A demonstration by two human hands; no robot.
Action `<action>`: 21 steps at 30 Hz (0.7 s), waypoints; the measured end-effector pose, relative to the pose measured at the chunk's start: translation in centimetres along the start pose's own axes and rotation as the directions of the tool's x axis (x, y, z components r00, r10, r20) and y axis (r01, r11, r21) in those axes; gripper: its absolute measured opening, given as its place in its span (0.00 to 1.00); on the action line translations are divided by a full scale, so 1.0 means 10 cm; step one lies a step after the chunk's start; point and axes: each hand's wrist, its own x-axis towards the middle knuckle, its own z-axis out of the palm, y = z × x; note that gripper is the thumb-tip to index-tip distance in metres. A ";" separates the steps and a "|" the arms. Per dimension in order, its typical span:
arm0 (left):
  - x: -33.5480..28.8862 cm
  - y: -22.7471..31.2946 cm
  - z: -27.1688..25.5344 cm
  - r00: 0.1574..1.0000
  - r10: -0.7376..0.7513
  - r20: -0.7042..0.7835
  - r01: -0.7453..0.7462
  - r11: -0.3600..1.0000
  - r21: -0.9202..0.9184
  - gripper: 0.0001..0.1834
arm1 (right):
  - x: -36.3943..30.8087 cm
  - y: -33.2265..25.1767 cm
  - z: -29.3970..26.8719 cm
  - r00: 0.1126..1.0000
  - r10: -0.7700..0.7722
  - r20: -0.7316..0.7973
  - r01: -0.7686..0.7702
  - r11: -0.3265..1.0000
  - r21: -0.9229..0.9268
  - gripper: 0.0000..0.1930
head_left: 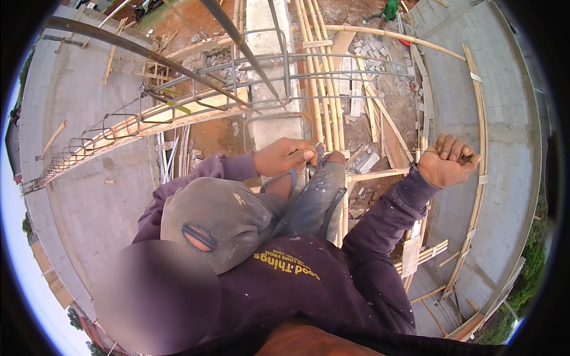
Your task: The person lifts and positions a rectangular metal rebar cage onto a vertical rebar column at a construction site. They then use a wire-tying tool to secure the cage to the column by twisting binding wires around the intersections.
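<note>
My left hand (279, 157) is closed in a pinch by my feet, over the concrete beam (267, 127). Whatever is between its fingertips is too small to make out. Just beyond it lies a rusty bent steel stirrup (278, 115). Held out to the right, my right hand (448, 161) has its palm up and fingers curled in, with nothing seen in it. It is nearest to the bamboo poles and the grey block wall (451, 118). I squat in grey trousers, and a sandalled foot (280, 185) shows beside my left hand.
Long steel bars (243, 50) rise across the upper left. A curved reinforcement cage (119, 127) runs left along a board. Bamboo poles (323, 95) lie lengthwise beside the beam. Below are broken blocks (368, 50) and planks. A person in green (390, 10) is at the far top.
</note>
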 end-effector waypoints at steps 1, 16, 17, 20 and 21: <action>-0.02 -0.03 -0.02 0.999 -0.051 -0.017 0.051 0.998 0.037 0.18 | 0.11 -0.01 -0.16 0.999 0.031 -0.008 -0.032 0.997 -0.066 0.20; 0.03 -0.38 0.10 0.837 -0.221 0.501 0.402 0.869 -0.287 0.26 | -0.09 0.54 -0.48 0.982 -0.019 -0.186 -0.056 0.920 -0.388 0.18; 0.03 -0.42 0.09 0.846 -0.179 0.503 0.341 0.906 -0.250 0.26 | -0.07 0.56 -0.51 0.961 -0.041 -0.275 -0.069 0.924 -0.377 0.18; 0.02 -0.52 0.11 0.913 -0.133 0.385 0.220 0.957 -0.189 0.24 | -0.01 0.57 -0.66 0.942 -0.106 -0.319 -0.056 0.886 -0.460 0.18; 0.01 -0.54 0.10 0.933 -0.150 0.328 0.200 0.972 -0.125 0.23 | 0.01 0.57 -0.69 0.951 -0.128 -0.280 -0.051 0.832 -0.552 0.19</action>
